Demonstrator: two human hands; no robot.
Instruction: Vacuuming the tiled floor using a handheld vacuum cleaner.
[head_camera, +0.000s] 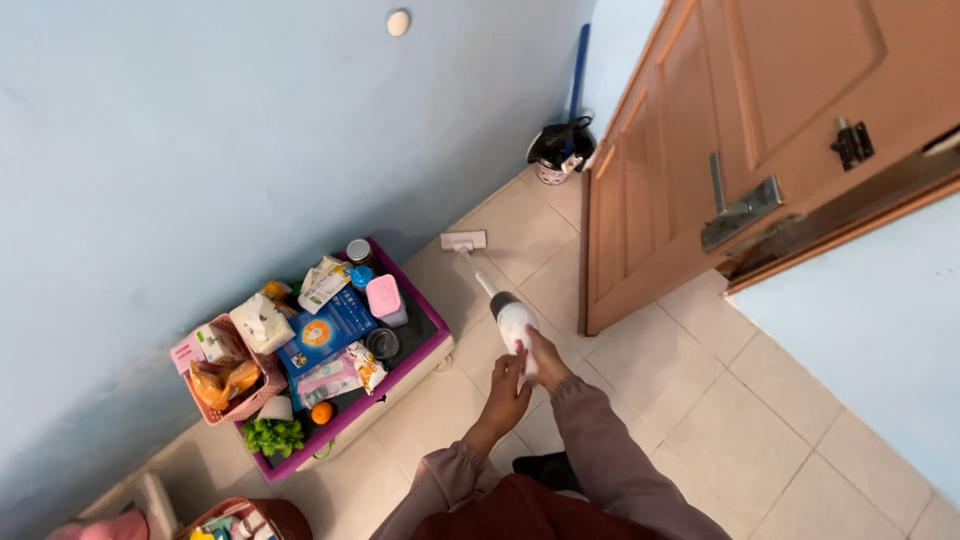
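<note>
A flat blue box (327, 333) and white packets (322, 284) lie in the purple tray (432, 345) beside the wall.

A low cart (425, 345) stands against the wall (200, 150), left of the vacuum (500, 300). A basket (228, 385) sits on the cart's left end. The door (720, 150) lies right of the vacuum; a bucket (558, 150) is in the corner behind it.

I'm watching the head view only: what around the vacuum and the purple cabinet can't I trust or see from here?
- Stick vacuum handle: covered by the right hand and left hand; grip unclear.
- Floor head: too small to tell whether it lies flat on the tiles.
- Purple cabinet front: hidden by the steep top-down angle.
- Pink basket: contents overlap.
</note>
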